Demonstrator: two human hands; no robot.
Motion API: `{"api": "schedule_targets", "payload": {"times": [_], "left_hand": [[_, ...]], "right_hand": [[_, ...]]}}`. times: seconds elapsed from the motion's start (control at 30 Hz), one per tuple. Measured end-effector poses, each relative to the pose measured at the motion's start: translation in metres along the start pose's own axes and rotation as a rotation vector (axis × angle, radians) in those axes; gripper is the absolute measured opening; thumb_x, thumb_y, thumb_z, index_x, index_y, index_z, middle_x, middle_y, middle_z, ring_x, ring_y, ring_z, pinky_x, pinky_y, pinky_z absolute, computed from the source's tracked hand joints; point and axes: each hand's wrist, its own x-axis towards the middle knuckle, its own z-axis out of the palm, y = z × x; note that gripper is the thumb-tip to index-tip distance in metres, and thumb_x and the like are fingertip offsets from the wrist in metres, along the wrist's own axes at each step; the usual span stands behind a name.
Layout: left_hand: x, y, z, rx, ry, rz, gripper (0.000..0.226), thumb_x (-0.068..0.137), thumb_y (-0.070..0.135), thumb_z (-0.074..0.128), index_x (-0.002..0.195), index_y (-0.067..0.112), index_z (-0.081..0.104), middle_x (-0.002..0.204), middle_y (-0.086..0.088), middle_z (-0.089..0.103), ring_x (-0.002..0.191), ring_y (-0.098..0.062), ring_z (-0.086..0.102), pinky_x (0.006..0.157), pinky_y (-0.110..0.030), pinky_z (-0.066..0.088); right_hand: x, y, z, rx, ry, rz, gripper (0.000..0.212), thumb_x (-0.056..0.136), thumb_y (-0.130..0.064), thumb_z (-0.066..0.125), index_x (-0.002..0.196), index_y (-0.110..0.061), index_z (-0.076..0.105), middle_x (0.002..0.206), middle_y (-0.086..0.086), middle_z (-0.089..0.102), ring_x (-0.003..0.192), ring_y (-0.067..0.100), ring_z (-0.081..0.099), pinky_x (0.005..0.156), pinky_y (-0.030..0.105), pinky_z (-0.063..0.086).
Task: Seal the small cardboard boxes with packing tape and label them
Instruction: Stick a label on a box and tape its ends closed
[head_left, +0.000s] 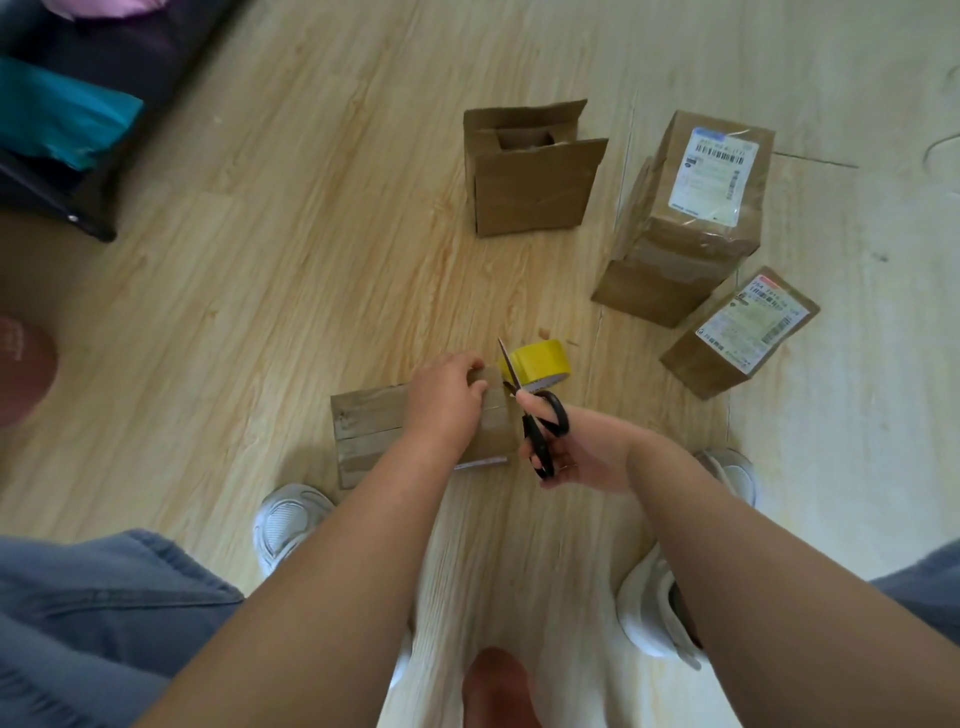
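Observation:
A small flat cardboard box (366, 431) lies on the wooden floor just ahead of my feet. My left hand (447, 400) presses on its right end, fingers curled over the far edge. My right hand (576, 452) holds black-handled scissors (537, 421), blades parted and pointing away, right beside the box's right end. A yellow roll of packing tape (540, 364) stands on the floor just behind the blades. Whether tape runs from roll to box is hidden by my hand.
An open box (530, 182) with raised flaps stands farther back. A tall taped box with a white label (696, 208) and a smaller labelled box (737, 332) lie to the right. My white shoes (285, 519) flank the spot. Dark furniture (78, 104) sits far left.

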Motion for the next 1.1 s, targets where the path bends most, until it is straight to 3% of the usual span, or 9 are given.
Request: {"api": "schedule_targets", "payload": {"times": [0.37, 0.57, 0.7, 0.9, 1.1], "left_hand": [[-0.002, 0.0, -0.001, -0.042, -0.006, 0.007, 0.03, 0.096, 0.018, 0.06, 0.125, 0.014, 0.065, 0.124, -0.007, 0.063, 0.116, -0.024, 0.054, 0.095, -0.031, 0.039], [-0.004, 0.001, -0.002, -0.034, -0.014, 0.018, 0.028, 0.096, 0.018, 0.06, 0.123, 0.014, 0.065, 0.123, -0.008, 0.063, 0.116, -0.025, 0.054, 0.095, -0.032, 0.038], [-0.003, 0.0, -0.001, -0.036, -0.013, 0.022, 0.029, 0.096, 0.018, 0.06, 0.124, 0.013, 0.065, 0.123, -0.008, 0.063, 0.116, -0.025, 0.054, 0.095, -0.033, 0.039], [-0.001, -0.001, 0.004, -0.021, -0.014, 0.001, 0.031, 0.096, 0.019, 0.057, 0.127, 0.018, 0.061, 0.126, -0.006, 0.062, 0.12, -0.026, 0.051, 0.101, -0.036, 0.039], [0.0, 0.001, 0.009, 0.024, -0.081, -0.037, 0.039, 0.098, 0.019, 0.045, 0.131, 0.032, 0.058, 0.125, -0.005, 0.053, 0.124, -0.025, 0.04, 0.11, -0.035, 0.021]], "right_hand": [[0.003, 0.003, -0.006, -0.121, 0.137, -0.042, 0.034, 0.082, -0.035, 0.08, 0.069, -0.012, 0.06, 0.057, -0.001, 0.053, 0.055, 0.012, 0.047, 0.058, 0.025, 0.042], [-0.004, 0.003, -0.002, -0.083, 0.077, -0.052, 0.042, 0.083, -0.046, 0.076, 0.067, -0.011, 0.058, 0.062, 0.003, 0.052, 0.057, 0.014, 0.044, 0.058, 0.026, 0.044], [-0.005, 0.0, 0.001, -0.022, -0.06, -0.071, 0.053, 0.09, -0.064, 0.056, 0.075, -0.014, 0.054, 0.067, 0.004, 0.052, 0.058, 0.017, 0.047, 0.059, 0.031, 0.037], [-0.007, 0.002, -0.012, -0.036, -0.089, -0.11, 0.053, 0.093, -0.057, 0.057, 0.067, -0.013, 0.046, 0.065, 0.008, 0.042, 0.055, 0.017, 0.042, 0.057, 0.03, 0.033], [-0.014, 0.011, -0.029, 0.161, 0.009, -0.205, 0.041, 0.091, -0.051, 0.063, 0.072, -0.015, 0.054, 0.067, 0.004, 0.047, 0.058, 0.015, 0.043, 0.064, 0.033, 0.034]]}}
